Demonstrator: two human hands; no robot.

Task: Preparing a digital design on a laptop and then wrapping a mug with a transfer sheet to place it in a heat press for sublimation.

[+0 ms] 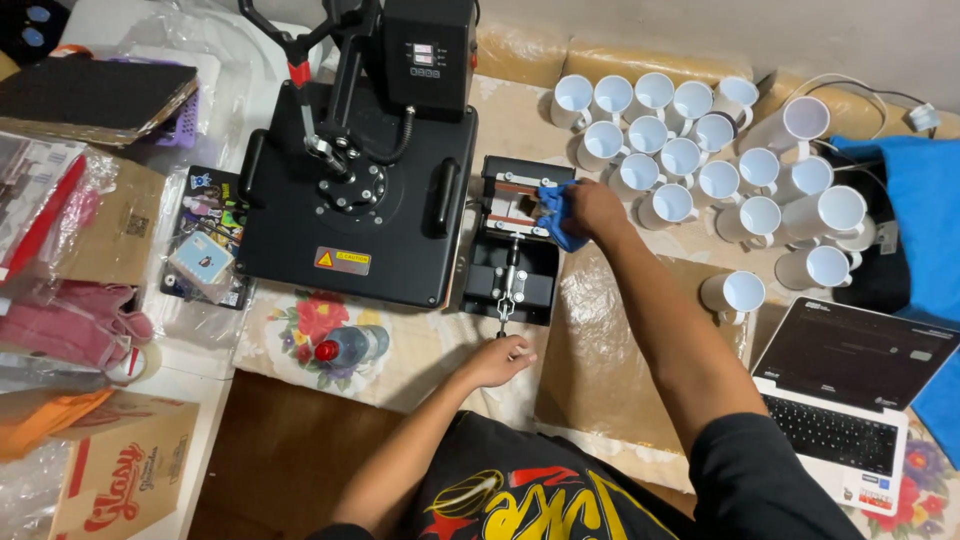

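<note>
mug press: a small black mug press is set on the table, touching the right side of the big black heat press; that heat press is taken as landmark.
cloth: a blue cloth is bunched in the right hand and pressed against the upper right of the mug press, where a brown heating band is seen.
right hand: closed around the blue cloth, reached in from the right, well to the right of the heat press.
left hand: the left hand is rested at the lower end of the mug press lever, below and right of the heat press; fingers are curled, and whether the lever tip is gripped cannot be told.
look: mug press is black metal, with a silver hinged lever down its middle.
hidden: the part of the clamp under the cloth is covered.
white mugs: a cluster of white mugs is stood farther right of the heat press.
laptop: a white laptop is placed far right and below, its corner cut off.
bottle: a red-capped bottle is laid just below the heat press.
</note>
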